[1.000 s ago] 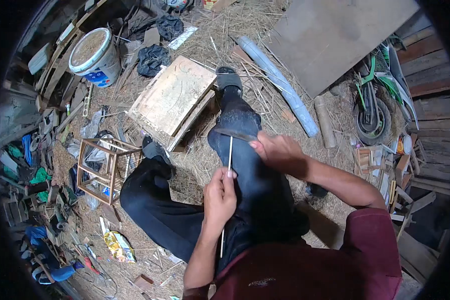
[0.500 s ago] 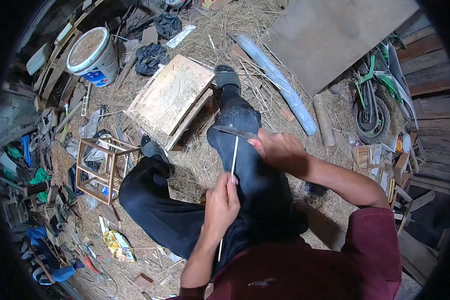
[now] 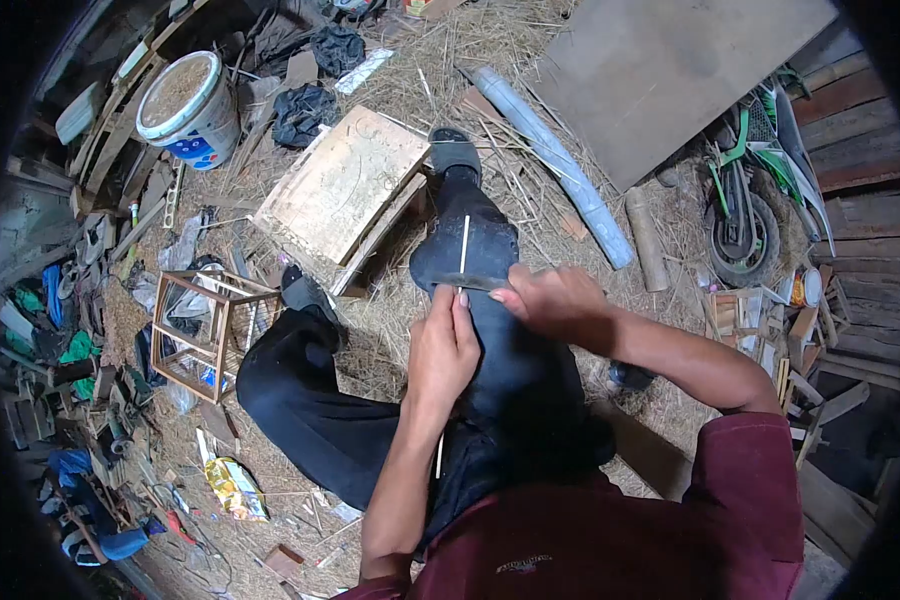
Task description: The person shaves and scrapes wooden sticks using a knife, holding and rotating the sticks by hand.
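Observation:
My left hand (image 3: 444, 345) pinches a thin pale wooden stick (image 3: 465, 240) above my thigh. The stick runs from over my knee back under my forearm, where its lower end shows again. In my right hand (image 3: 562, 303) is the handle of a knife, its grip hidden by the fingers. The knife blade (image 3: 470, 281) lies across the stick, just beyond the tips of my left fingers.
A low wooden bench (image 3: 345, 185) stands by my foot, with a wooden frame box (image 3: 215, 340) to the left. Farther out are a white bucket (image 3: 192, 115), a bamboo pole (image 3: 555, 165), a large board (image 3: 670, 80) and a motorbike wheel (image 3: 745, 240). Straw covers the floor.
My left hand has moved slightly forward, and more of the stick now extends past the blade. The knife has come back nearer to my left fingers.

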Action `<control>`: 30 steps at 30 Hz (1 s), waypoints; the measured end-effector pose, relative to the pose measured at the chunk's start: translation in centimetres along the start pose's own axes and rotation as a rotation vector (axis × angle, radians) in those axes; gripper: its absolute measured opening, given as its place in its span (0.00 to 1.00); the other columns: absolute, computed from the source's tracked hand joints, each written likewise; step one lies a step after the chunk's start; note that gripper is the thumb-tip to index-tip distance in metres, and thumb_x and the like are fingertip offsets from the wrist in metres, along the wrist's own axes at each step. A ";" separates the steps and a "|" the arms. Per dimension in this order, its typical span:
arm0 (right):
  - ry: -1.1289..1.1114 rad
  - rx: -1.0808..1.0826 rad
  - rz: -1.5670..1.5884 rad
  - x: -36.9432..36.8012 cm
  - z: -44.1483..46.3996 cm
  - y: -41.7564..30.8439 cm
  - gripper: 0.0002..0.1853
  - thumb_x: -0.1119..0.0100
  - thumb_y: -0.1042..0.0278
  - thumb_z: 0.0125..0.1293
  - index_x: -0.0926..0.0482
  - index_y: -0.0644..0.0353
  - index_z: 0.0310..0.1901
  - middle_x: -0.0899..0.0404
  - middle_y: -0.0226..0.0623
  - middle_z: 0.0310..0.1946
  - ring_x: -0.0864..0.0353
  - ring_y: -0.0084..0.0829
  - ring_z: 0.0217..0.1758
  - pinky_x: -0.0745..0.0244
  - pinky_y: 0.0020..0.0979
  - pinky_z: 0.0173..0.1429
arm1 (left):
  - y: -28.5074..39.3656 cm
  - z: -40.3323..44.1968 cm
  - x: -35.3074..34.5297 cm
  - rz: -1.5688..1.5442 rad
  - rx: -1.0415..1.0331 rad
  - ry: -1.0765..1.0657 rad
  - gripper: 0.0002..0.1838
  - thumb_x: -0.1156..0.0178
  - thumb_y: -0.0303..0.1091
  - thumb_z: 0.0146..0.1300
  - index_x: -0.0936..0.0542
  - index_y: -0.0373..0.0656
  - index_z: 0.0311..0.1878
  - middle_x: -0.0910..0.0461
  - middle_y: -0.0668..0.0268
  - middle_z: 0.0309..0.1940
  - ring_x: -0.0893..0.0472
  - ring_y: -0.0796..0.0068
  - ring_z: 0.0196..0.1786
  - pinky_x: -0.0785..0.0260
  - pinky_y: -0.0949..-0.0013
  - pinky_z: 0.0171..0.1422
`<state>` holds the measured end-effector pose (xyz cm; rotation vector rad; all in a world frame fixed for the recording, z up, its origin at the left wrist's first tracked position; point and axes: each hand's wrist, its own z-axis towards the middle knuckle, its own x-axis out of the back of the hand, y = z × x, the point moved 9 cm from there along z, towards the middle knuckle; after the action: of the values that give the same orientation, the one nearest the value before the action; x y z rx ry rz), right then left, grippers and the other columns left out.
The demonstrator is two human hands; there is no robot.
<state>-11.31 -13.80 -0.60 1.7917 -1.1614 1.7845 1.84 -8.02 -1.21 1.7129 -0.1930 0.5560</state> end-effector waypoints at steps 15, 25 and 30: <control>0.326 0.110 -0.189 -0.1 -1.5 0.0 0.22 0.47 0.42 0.67 0.30 0.47 0.22 0.38 0.27 0.08 0.31 0.28 0.11 0.35 0.29 0.17 | 0.4 0.6 -0.3 -0.028 0.039 -0.012 0.09 0.50 0.33 0.71 0.26 0.37 0.39 0.25 0.49 0.21 0.23 0.57 0.22 0.35 0.59 0.27; 0.447 0.033 -0.430 2.0 -1.6 -0.7 0.21 0.48 0.43 0.68 0.31 0.46 0.22 0.38 0.26 0.10 0.31 0.27 0.13 0.34 0.29 0.18 | -0.3 -4.1 0.3 -0.059 0.050 -0.026 0.09 0.50 0.32 0.72 0.25 0.37 0.38 0.26 0.53 0.17 0.23 0.62 0.17 0.36 0.62 0.23; 0.226 -0.013 -0.070 0.2 -1.4 0.3 0.20 0.53 0.47 0.73 0.27 0.57 0.32 0.27 0.45 0.12 0.22 0.46 0.16 0.28 0.45 0.21 | -1.2 -4.6 0.5 -0.069 0.145 -0.036 0.09 0.48 0.33 0.71 0.24 0.37 0.39 0.26 0.55 0.16 0.23 0.65 0.16 0.36 0.65 0.23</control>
<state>-12.52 -12.98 -0.31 1.5557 -1.0060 1.8766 1.63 -3.20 -1.48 1.8643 -0.1208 0.4981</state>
